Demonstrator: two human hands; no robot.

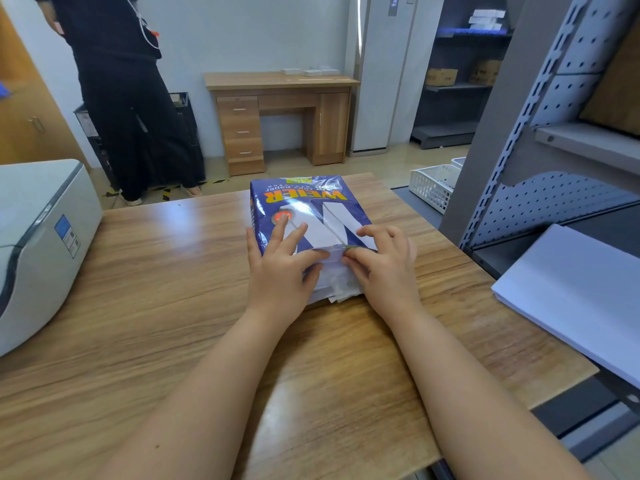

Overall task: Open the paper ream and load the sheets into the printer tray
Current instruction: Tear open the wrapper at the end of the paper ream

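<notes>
A blue paper ream with orange lettering lies flat in the middle of the wooden table. Its near end is torn, and white wrapper flaps and sheet edges show there. My left hand rests on the ream's near left part, with thumb and forefinger pinching the wrapper edge. My right hand pinches the same edge from the right. The two hands nearly touch at the tear. A white printer sits at the table's left edge.
A stack of loose white sheets lies on a dark shelf to the right, below a grey perforated rack. A white basket sits on the floor beyond. A person in black stands far left near a wooden desk.
</notes>
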